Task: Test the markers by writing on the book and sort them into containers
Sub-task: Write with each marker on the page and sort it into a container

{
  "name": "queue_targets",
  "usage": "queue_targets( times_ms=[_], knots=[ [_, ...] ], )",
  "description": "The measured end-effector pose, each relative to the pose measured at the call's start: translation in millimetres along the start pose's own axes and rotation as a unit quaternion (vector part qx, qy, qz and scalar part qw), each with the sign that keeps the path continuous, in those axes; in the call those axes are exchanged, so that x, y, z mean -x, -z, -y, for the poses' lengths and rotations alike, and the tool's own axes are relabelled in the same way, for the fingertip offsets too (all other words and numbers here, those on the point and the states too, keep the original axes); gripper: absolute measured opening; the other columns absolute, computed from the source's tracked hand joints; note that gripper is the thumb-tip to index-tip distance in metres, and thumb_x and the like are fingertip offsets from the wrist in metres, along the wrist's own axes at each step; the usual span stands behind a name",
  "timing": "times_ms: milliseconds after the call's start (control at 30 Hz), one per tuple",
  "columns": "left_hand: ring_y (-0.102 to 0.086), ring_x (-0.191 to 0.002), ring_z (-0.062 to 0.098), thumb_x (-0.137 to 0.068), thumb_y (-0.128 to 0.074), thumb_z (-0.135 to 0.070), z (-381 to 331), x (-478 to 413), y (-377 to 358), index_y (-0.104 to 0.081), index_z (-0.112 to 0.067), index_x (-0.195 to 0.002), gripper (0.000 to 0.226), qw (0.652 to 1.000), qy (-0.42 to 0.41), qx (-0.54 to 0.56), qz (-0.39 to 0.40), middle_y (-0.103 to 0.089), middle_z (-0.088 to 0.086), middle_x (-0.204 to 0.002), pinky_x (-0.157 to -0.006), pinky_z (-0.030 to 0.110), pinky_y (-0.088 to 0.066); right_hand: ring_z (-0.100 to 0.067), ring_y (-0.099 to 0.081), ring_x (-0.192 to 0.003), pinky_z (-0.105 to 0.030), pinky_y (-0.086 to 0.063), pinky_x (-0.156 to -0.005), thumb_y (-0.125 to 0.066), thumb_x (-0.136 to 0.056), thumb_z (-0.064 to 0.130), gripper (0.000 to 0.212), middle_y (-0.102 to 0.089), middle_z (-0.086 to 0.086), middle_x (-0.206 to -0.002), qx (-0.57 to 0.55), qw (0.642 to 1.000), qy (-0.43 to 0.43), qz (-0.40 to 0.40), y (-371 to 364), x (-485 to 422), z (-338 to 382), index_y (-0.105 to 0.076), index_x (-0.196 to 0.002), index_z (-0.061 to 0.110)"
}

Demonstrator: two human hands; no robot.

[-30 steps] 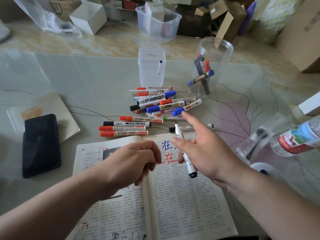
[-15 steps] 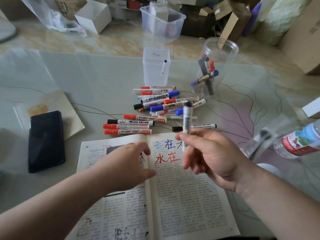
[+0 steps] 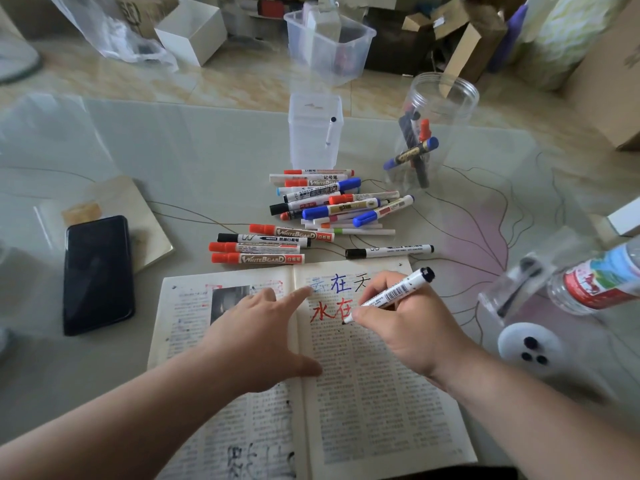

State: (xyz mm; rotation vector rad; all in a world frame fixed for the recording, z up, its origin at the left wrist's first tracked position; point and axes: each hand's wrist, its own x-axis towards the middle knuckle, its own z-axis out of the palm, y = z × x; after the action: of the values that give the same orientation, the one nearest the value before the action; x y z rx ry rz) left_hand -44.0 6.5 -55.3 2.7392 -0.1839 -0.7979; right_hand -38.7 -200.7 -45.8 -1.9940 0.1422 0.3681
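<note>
An open book (image 3: 363,393) lies in front of me, with blue, black and red characters written at the top of its right page. My right hand (image 3: 405,327) grips a white marker (image 3: 394,294) in a writing hold, its black tip touching the page beside the red characters. My left hand (image 3: 256,337) lies flat with fingers spread on the book's fold. A pile of markers (image 3: 332,206) lies beyond the book. Behind it stand a square translucent container (image 3: 313,147) holding one marker and a round clear jar (image 3: 431,129) holding several.
A black phone (image 3: 97,271) lies on a notebook (image 3: 152,223) at the left. A water bottle (image 3: 595,278) and a white round device (image 3: 530,348) are at the right. Boxes, a plastic bin (image 3: 329,43) and bags crowd the floor past the table's far edge.
My right hand turned the marker over and brought it down from upright in the air to tip-down on the page. My left hand opened and spread flat on the book.
</note>
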Motion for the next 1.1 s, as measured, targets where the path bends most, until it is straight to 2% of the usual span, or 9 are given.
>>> queue_targets(
  times_ms=[100,167,267,333,500,733,900,1033,1100],
  knots=[
    [-0.044,-0.127,0.016,-0.060,-0.068,-0.085,3,-4,1,-0.001,-0.056,-0.152,0.117,1.000,0.008,-0.003,-0.001,-0.044,-0.007,-0.132,-0.100,0.036,-0.048,-0.031,-0.059,-0.061,-0.044,-0.052,-0.064,-0.075,-0.081,0.016,0.015,-0.062,-0.010,-0.059,0.009,1.000,0.010,-0.008,-3,0,-2,-0.063,-0.073,0.015],
    [-0.042,-0.130,0.017,-0.061,-0.068,-0.085,5,-8,2,0.000,-0.055,-0.152,0.118,1.000,0.011,-0.002,-0.003,-0.043,-0.005,-0.135,-0.101,0.036,-0.046,-0.036,-0.061,-0.061,-0.046,-0.053,-0.062,-0.074,-0.084,0.015,0.016,-0.061,-0.013,-0.059,0.007,1.000,0.012,-0.006,-5,-1,-3,-0.062,-0.073,0.018],
    [-0.041,-0.133,0.019,-0.062,-0.067,-0.085,8,-14,5,0.001,-0.054,-0.153,0.118,1.000,0.016,0.002,-0.005,-0.041,-0.004,-0.140,-0.104,0.037,-0.044,-0.018,-0.060,-0.057,-0.037,-0.052,-0.052,-0.073,-0.087,0.012,0.015,-0.060,0.001,-0.057,-0.033,0.999,0.008,0.014,-8,-3,-5,-0.066,-0.074,0.016],
    [-0.041,-0.133,0.019,-0.063,-0.068,-0.083,9,-15,5,0.002,-0.054,-0.153,0.117,1.000,0.014,0.008,-0.003,-0.041,-0.004,-0.140,-0.105,0.036,-0.043,-0.015,-0.061,-0.063,-0.030,-0.055,-0.056,-0.074,-0.087,0.012,0.012,-0.064,-0.001,-0.063,-0.062,0.998,-0.001,0.026,-10,-4,-6,-0.071,-0.077,0.018],
    [-0.041,-0.129,0.017,-0.059,-0.073,-0.082,9,-13,2,0.007,-0.053,-0.152,0.126,1.000,0.009,0.005,0.017,-0.038,-0.006,-0.139,-0.104,0.037,-0.046,-0.016,-0.061,-0.057,-0.042,-0.059,-0.061,-0.076,-0.086,0.009,0.010,-0.065,0.001,-0.063,-0.053,0.998,0.004,0.025,-15,-11,-13,-0.071,-0.080,0.016],
    [-0.038,-0.131,0.015,-0.056,-0.077,-0.079,9,-13,1,0.007,-0.047,-0.154,0.133,1.000,0.004,0.000,0.018,-0.038,-0.008,-0.138,-0.104,0.034,-0.042,-0.005,-0.049,-0.042,-0.021,-0.038,-0.049,-0.073,-0.088,0.008,0.017,-0.053,0.011,-0.047,-0.022,0.998,0.053,0.009,-18,-18,-22,-0.062,-0.076,0.012],
    [-0.036,-0.133,0.018,-0.053,-0.081,-0.076,14,-17,4,0.003,-0.042,-0.156,0.137,1.000,0.008,-0.004,0.011,-0.039,-0.005,-0.139,-0.106,0.034,-0.040,-0.002,-0.057,-0.054,-0.013,-0.042,-0.051,-0.078,-0.087,0.011,0.015,-0.064,0.016,-0.067,0.005,0.995,0.099,0.029,-20,-16,-25,-0.068,-0.080,0.021],
    [-0.035,-0.133,0.018,-0.053,-0.081,-0.076,11,-17,4,0.003,-0.041,-0.156,0.137,1.000,0.012,0.000,0.011,-0.038,-0.005,-0.137,-0.104,0.034,-0.041,-0.004,-0.058,-0.059,-0.035,-0.056,-0.054,-0.076,-0.086,0.020,0.007,-0.066,0.011,-0.071,-0.010,0.995,0.090,0.048,-21,-16,-27,-0.071,-0.084,0.025],
    [-0.035,-0.133,0.018,-0.052,-0.078,-0.080,9,-15,1,0.003,-0.041,-0.156,0.138,1.000,0.014,-0.005,0.008,-0.038,-0.005,-0.137,-0.103,0.035,-0.042,-0.013,-0.060,-0.058,-0.042,-0.056,-0.054,-0.075,-0.087,0.016,0.011,-0.065,0.005,-0.068,-0.021,0.995,0.080,0.051,-21,-15,-28,-0.070,-0.084,0.025]
  ],
)
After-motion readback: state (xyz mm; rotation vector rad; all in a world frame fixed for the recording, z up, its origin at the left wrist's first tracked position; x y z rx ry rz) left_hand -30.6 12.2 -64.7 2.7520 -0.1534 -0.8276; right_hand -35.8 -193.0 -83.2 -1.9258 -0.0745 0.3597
